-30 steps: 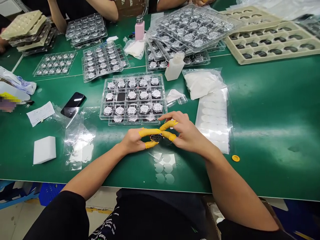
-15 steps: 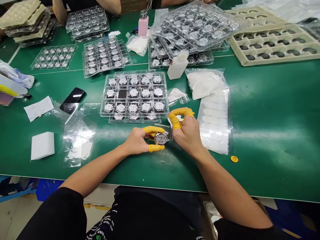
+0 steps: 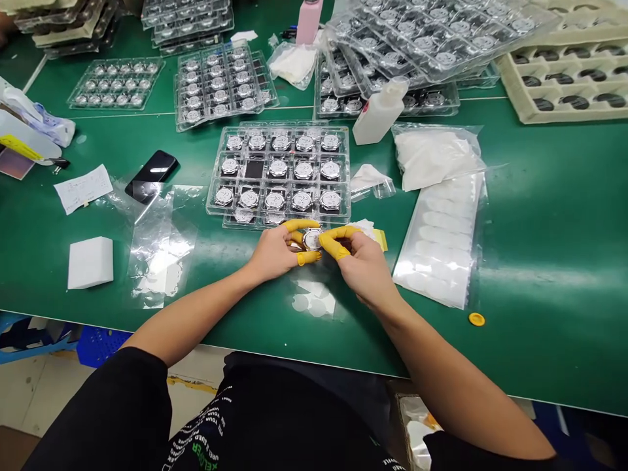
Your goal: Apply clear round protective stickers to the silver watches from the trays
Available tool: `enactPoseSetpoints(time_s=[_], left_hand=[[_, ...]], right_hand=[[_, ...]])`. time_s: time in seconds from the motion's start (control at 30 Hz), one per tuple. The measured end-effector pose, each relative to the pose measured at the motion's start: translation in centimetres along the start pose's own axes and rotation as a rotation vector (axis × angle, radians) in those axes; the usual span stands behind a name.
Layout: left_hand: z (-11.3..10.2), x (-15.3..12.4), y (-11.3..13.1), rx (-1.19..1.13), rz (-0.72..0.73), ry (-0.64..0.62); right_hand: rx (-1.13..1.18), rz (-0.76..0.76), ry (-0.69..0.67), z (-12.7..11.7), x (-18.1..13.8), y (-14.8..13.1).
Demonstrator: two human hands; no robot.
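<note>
Between the yellow-cotted thumb and fingers of my left hand [image 3: 279,252] is a round silver watch case [image 3: 312,239], its pale printed back facing up. My right hand [image 3: 360,258], also in yellow finger cots, is closed at the case's right edge, with thumb and index fingertips against it. Whether a thin film lies under those fingertips is hidden. Just beyond my hands lies a clear tray of watch cases [image 3: 277,169], stacked on another tray; one of its pockets shows black. Below my hands, a clear sheet with pale round pieces [image 3: 314,302] lies on the table.
A white foam block [image 3: 90,263], clear plastic film [image 3: 157,261] and a phone [image 3: 153,175] lie left. Right are a bag of white finger-shaped pieces [image 3: 436,242], a white bottle [image 3: 381,112] and a yellow finger cot [image 3: 476,319]. Stacked trays [image 3: 432,39] stand behind.
My left hand has moved the watch case up toward the tray. My right hand has come down and left from beside it, and its fingertips now touch the case. The view has shifted.
</note>
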State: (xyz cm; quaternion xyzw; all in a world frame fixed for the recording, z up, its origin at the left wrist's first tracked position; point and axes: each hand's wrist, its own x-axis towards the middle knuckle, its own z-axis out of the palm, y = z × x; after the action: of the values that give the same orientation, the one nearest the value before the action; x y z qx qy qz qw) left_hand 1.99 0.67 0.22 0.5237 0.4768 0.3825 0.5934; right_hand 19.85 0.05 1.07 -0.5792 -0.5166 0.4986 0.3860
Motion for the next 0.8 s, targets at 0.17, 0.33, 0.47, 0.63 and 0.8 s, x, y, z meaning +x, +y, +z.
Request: enactPoseSetpoints(time_s=[0.17, 0.33, 0.47, 0.63, 0.8], left_hand=[[-0.1, 0.02, 0.01, 0.071, 0.019, 0.002], [0.19, -0.12, 0.43, -0.012, -0.023, 0.015], [0.36, -0.26, 0.68, -0.036, -0.037, 0.022], [0.37, -0.23, 0.52, -0.042, -0.029, 0.02], [0.4, -0.17, 0.32, -0.033, -0.037, 0.026]], right_hand=[[-0.019, -0.027, 0.049, -0.14, 0.03, 0.11], [-0.018, -0.077, 0.067, 0.14, 0.05, 0.62], [0.003, -0.032, 0.081, 0.47, -0.05, 0.85], [0.031, -0.01, 0.106, 0.74, -0.32, 0.92], [0.007, -0.024, 0.109, 0.85, -0.4, 0.85]])
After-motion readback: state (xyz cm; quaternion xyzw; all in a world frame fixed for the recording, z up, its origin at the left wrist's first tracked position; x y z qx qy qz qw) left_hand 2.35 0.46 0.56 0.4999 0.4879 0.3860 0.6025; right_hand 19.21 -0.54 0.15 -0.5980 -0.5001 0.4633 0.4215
